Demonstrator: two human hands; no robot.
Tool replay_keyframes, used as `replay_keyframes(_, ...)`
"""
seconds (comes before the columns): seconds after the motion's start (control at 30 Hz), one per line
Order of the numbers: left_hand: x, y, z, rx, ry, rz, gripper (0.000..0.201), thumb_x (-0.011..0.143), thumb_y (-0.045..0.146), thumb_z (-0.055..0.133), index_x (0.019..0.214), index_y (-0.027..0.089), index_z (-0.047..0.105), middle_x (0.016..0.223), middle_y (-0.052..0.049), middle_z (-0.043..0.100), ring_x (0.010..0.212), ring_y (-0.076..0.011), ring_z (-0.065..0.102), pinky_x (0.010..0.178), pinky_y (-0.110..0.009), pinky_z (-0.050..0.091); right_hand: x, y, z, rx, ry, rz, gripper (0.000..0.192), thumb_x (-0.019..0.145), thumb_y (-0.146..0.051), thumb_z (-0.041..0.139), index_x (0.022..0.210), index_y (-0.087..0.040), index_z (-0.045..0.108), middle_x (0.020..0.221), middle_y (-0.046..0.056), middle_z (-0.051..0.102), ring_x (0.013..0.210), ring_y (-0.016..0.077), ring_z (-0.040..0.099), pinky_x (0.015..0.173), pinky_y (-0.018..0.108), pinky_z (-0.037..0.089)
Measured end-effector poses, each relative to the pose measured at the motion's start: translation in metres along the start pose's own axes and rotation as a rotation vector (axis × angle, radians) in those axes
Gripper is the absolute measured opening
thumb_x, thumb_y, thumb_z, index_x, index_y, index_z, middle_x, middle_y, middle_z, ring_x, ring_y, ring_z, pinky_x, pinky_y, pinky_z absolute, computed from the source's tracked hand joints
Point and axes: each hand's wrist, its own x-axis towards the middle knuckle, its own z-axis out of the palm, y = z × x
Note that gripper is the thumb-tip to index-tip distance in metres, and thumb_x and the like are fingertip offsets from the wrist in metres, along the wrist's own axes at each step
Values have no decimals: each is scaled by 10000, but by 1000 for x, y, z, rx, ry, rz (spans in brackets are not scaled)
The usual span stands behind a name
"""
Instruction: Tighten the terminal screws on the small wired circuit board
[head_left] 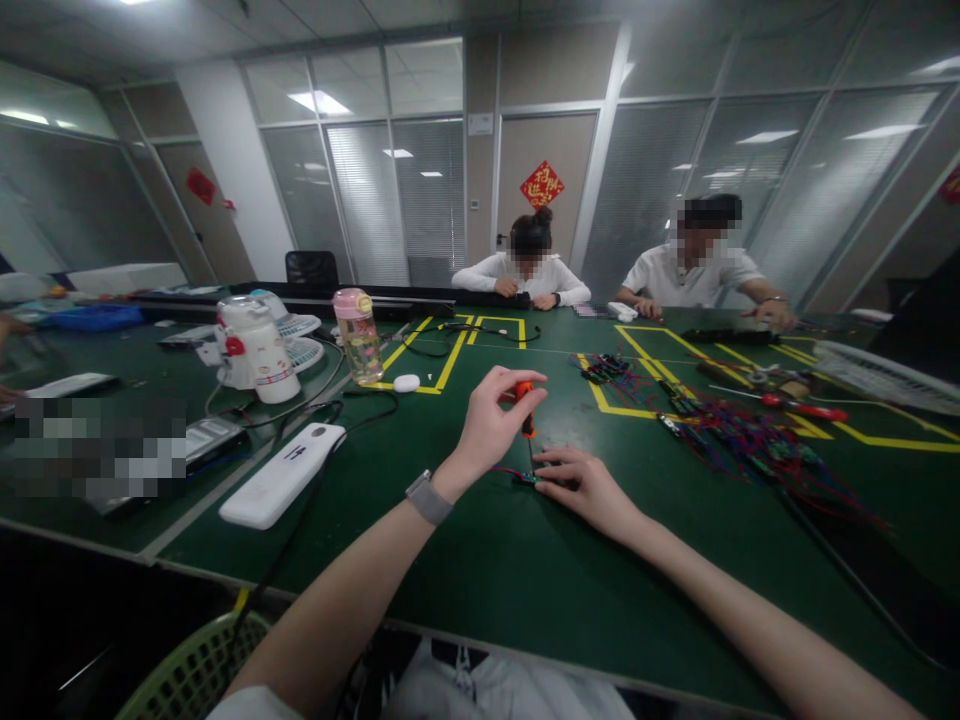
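Left hand: the left hand (491, 418) is sitting at centre frame, fingers curled shut around the orange handle of a small screwdriver (526, 408), holding it upright with the tip pointing down at the table.
Right hand: the right hand (581, 483) is lying flat just right of centre, fingers pressing down on a small circuit board (529, 478); it is pinning the part rather than wrapping around it.
Circuit board: it is resting on the green table (480, 570) right under the screwdriver tip, touching the right fingertips, with thin red and blue wires trailing out to its left.
Wrist: a grey watch band (429, 498) is showing on the left wrist.
Right of frame: a heap of red and blue wired parts (739, 435) is spreading over the yellow tape lines, well apart from the hands.
Left of frame: a white power strip (283, 475) is lying near the table edge, with a pink-capped bottle (358, 337) and a white appliance (255, 348) standing further back.
Far side: two people in white shirts are sitting at the table's far edge, hands on the tabletop.
Bottom left: a green basket (199, 670) is poking in below the table.
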Motion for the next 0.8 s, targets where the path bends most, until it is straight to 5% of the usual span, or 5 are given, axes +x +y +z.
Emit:
replay_keyframes(0.2, 2, 2, -1, -278, -228, -121, 324, 921, 246, 498, 1210, 182, 628, 1065, -99, 679, 933, -198, 653, 773, -319, 533, 0, -1, -1, 12, 0, 8, 175, 823, -307, 660, 957, -270, 768, 1129, 83, 718, 1128, 307, 613, 1022, 552, 420)
replay_keyframes(0.37, -3, 2, 1, 22, -36, 20, 179, 834, 287, 653, 971, 191, 718, 967, -57, 642, 841, -159, 614, 754, -282, 515, -1, 0, 0, 24, 5, 12, 178, 828, -328, 657, 954, -268, 768, 1135, 84, 715, 1149, 304, 599, 1036, 545, 407)
replay_keyframes(0.43, -4, 3, 2, 69, -42, 49, 198, 878, 287, 594, 1021, 215, 711, 1035, -62, 623, 907, -165, 606, 800, -289, 510, -1, -1, 0, 21, 6, 12, 181, 831, -334, 654, 957, -270, 767, 1133, 82, 716, 1148, 304, 600, 1039, 546, 404)
replay_keyframes(0.6, -3, 3, 3, -249, -207, -115, 337, 934, 221, 464, 1239, 186, 602, 1100, -95, 656, 930, -179, 659, 791, -305, 537, -1, -3, -2, 10, -5, 8, 181, 834, -319, 652, 969, -270, 764, 1138, 77, 714, 1144, 303, 601, 1026, 545, 419)
replay_keyframes(0.8, -2, 1, 1, 15, -26, -6, 210, 854, 296, 623, 1019, 200, 711, 970, -47, 638, 827, -146, 624, 744, -263, 522, -1, -3, -2, -3, -5, 10, 184, 834, -296, 655, 984, -269, 758, 1144, 76, 713, 1154, 308, 597, 1061, 574, 365)
